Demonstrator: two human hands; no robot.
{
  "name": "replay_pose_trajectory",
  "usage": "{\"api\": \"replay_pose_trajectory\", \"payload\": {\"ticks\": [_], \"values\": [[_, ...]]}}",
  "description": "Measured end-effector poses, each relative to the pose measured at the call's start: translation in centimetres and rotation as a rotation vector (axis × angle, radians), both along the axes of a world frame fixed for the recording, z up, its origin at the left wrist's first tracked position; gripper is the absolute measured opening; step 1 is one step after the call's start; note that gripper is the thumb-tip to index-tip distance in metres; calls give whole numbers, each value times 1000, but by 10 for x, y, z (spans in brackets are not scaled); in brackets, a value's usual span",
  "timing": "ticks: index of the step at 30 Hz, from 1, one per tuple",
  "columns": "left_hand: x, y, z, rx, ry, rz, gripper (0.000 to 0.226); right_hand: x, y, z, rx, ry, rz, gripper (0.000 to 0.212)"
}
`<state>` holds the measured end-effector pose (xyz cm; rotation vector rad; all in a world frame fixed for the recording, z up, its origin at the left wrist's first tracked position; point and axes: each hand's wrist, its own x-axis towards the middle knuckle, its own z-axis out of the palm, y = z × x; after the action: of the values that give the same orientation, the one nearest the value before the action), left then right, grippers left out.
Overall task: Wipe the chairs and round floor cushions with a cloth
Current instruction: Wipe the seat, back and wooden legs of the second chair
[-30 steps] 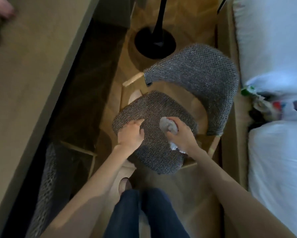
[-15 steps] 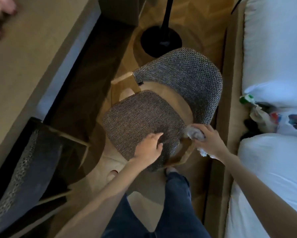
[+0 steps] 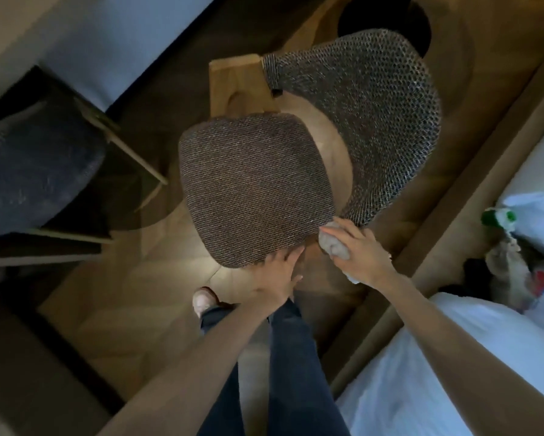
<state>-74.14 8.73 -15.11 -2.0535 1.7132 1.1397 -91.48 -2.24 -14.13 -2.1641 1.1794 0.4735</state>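
A chair with a wooden frame fills the middle of the view. Its grey woven seat cushion (image 3: 255,190) is rounded, and its curved woven backrest (image 3: 374,114) stands at the right. My left hand (image 3: 280,272) touches the seat's near edge, fingers reaching under the rim. My right hand (image 3: 359,253) grips a bunched grey cloth (image 3: 332,242) against the seat's right corner, just below the end of the backrest. My two legs in dark trousers stand below the chair.
A second chair (image 3: 34,171) with a dark cushion is tucked under the table (image 3: 22,29) at the left. A black round lamp base (image 3: 384,23) sits behind the chair. A bed with white bedding (image 3: 453,357) and a wooden frame runs along the right, with small items between pillows.
The view has closed in on the chair. My left hand slid from the seat top to its near edge. My right hand with the cloth stays at the seat's right corner.
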Motion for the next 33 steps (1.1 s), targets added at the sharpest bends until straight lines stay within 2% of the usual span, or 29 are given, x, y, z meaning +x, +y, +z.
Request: {"api": "replay_pose_trajectory", "payload": {"ticks": [4,9,13,18,26,28,33], "values": [[2,-5,-12,-36,-104,-56,56,4,3,-15,-58,19,-43,62],[1,-2,-12,-52,-144,-142,76,11,12,-19,-175,18,-65,56],[15,1,-14,-107,-169,-173,67,28,18,-16,-165,14,-106,50],[73,15,-15,-113,-145,-173,59,66,41,-12,-112,-61,-95,50],[205,54,-25,-259,-272,-262,60,167,99,-23,-142,-200,-149,52],[234,64,-32,-301,-218,-199,54,190,117,-31,-214,-231,-183,50],[266,93,-59,-612,139,31,42,219,146,-58,-436,-266,-307,44]]}}
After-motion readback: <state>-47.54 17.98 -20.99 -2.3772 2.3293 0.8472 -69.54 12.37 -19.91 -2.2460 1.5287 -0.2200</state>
